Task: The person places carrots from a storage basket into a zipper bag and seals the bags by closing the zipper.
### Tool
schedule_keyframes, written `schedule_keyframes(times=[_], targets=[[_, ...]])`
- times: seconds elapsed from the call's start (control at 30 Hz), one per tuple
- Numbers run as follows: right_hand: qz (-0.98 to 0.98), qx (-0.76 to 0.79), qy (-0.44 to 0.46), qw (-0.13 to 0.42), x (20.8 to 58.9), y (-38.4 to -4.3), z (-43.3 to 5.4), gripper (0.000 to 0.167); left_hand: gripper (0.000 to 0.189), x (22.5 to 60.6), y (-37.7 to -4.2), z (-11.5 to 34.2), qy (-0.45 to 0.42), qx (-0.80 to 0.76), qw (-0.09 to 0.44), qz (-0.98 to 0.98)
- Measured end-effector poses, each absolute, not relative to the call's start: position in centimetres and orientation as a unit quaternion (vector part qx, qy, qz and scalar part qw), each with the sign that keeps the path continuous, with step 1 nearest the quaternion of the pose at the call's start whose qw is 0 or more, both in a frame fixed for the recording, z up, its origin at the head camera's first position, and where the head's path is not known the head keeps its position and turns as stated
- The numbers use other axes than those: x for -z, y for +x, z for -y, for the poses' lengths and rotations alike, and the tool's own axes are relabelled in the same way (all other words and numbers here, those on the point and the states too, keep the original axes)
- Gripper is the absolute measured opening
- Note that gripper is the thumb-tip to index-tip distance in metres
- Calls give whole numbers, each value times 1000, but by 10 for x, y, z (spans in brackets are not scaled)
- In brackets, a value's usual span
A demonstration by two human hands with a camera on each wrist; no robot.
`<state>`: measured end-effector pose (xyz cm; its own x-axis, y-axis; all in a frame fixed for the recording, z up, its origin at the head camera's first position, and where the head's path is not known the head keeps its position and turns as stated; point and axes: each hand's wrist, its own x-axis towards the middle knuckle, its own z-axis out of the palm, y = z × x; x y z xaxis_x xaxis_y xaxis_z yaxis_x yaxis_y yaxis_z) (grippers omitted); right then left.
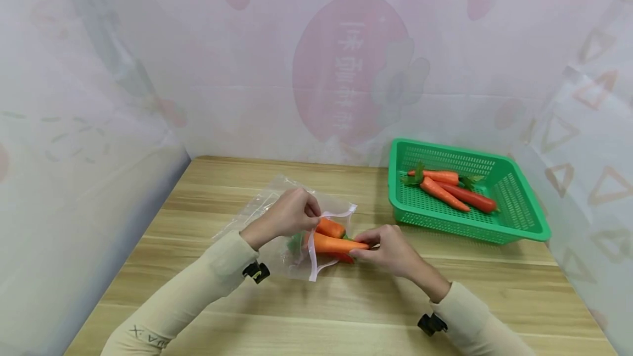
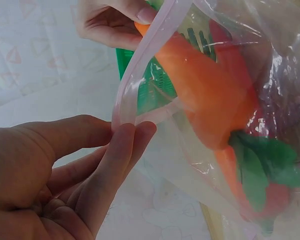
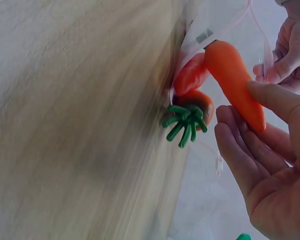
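My left hand (image 1: 292, 214) pinches the pink rim of a clear zip bag (image 2: 160, 35) between thumb and fingers, and the mouth gapes toward the right. With my right hand (image 1: 388, 249) I grip the narrow tip of an orange carrot (image 3: 235, 82); its thick, leafy end lies inside the bag. Beneath it in the bag are a second carrot (image 1: 330, 228) with a green top pointing out of the mouth, and a red chili pepper (image 3: 191, 75). The bag lies on the wooden table (image 1: 237, 317).
A green plastic basket (image 1: 536, 224) stands at the back right. In it lie an orange carrot (image 1: 442, 194), another carrot (image 1: 440, 176) and a red chili pepper (image 1: 470, 196). Pale printed cloth (image 1: 247, 114) hangs behind the table and along its sides.
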<state>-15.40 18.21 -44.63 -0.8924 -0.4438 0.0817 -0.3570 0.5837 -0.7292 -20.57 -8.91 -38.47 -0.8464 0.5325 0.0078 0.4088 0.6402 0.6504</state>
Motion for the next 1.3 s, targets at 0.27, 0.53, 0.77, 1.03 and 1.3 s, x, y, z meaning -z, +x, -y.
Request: schedule_keyframes(times=[0.27,0.53,0.77,1.03,1.3], targets=[[-890,391,-233,18,451,-153,-160,9,8,385,-206,89,268,-339,91,-897],[-892,382,-243,10,457,-152,-141,14,7,387,-206,90,273,-336,82,-898],[-899,363,-245,6,463,-150,-131,11,7,387,-206,90,272,-332,79,-900],[-923,288,-252,-30,464,-147,-124,14,7,387,-206,90,272,-336,85,-897],[-925,268,-264,-46,459,-145,-125,19,8,387,-206,90,273,-339,85,-897]])
